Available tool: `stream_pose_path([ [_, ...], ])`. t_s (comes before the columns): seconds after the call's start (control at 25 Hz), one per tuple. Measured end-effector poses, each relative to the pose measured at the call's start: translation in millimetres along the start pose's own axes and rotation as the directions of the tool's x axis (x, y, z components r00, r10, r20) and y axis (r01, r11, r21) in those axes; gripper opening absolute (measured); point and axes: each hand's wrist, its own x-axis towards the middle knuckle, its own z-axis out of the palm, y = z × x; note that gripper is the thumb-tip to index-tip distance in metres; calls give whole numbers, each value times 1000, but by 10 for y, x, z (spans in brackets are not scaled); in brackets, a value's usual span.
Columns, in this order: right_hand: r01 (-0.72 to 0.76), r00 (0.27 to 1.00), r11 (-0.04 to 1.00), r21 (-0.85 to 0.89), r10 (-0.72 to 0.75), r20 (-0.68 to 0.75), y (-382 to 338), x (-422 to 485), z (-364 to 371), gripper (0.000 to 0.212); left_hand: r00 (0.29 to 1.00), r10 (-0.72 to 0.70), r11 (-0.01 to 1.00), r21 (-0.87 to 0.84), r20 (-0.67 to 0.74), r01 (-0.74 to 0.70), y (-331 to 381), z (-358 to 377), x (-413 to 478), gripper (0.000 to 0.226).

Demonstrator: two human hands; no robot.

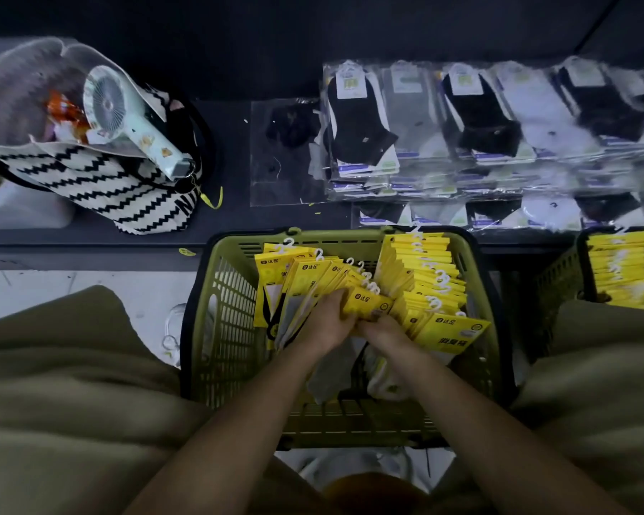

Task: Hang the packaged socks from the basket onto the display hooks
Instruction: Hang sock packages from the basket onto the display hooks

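Packaged socks [369,305], yellow card headers with white plastic hooks [368,281], sit fanned out in the green basket [216,328], filling its far half. Left hand [324,321] grips one yellow pack out of the fan, fingers curled over its near edge. Right hand [384,334] is pressed against the left, fingers curled down into the same bundle, tips hidden under the cards.

Just beyond the fingertips: a row of hooks poking up. Right of the fingers, a second dense stack of yellow packs leans on the basket's far right corner, with one larger yellow card lying flat just beside the right knuckles. Under the wrists, loose grey and white socks lie on the basket floor.

Further right of the hands, a second basket [558,280], also loaded with yellow packs and partly cut off by the frame edge.

Beyond the fingers, past the basket rim, a dark shelf [231,217] carries clear-bagged black, grey and white socks [461,124] in overlapping stacks and one flat clear bag [276,154]. Far left of the fingers, a black-and-white zigzag bag [101,180] with a pale handheld fan [127,120] lying on top.

White floor [53,291] left of the basket. Person's olive-clad knees [53,384] flank the basket on both sides. Room is dim.
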Motion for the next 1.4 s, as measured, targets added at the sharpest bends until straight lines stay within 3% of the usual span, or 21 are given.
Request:
stream_pose_path([
  [0.16, -133, 991, 936, 327, 119, 64, 51, 38, 95, 38, 999, -39, 997, 70, -11, 40, -10, 16, 51, 61],
  [0.4, -127, 990, 950, 286, 103, 97, 116, 53, 105, 56, 996, -87, 981, 173, -12, 88, -135, 9, 29, 51],
  [0.52, 36, 995, 984, 174, -52, 85, 125, 29, 125, 67, 986, -165, 986, -23, -6, 164, -226, -120, -27, 59],
  [0.68, 185, 976, 965, 184, -203, 82, 16, -76, 102, 86, 995, -77, 957, -276, 61, 91, -139, -402, -161, 53],
  [0.8, 242, 952, 937, 252, -279, 123, -197, -202, 5, 66, 995, -96, 866, -494, -7, 80, 14, -671, -324, 46],
  [0.92, 348, 927, 882, 319, -375, 25, -627, -373, -119, 34, 974, -173, 743, -669, -146, 32, 271, -945, -379, 25],
  [1.04, 466, 868, 809, 359, -497, -7, -1107, -560, -244, 28, 960, -161, 630, -773, -231, -80, 556, -1193, -350, 21],
  [1.28, 652, 743, 704, 283, -667, -55, -1749, -840, -436, 13, 932, -52, 590, -764, -358, -261, 875, -1667, -354, 29],
  [1.4, 644, 758, 706, 295, -642, -117, -2026, -991, -447, 20, 936, -12, 641, -722, -351, -262, 992, -2010, -397, 48],
])
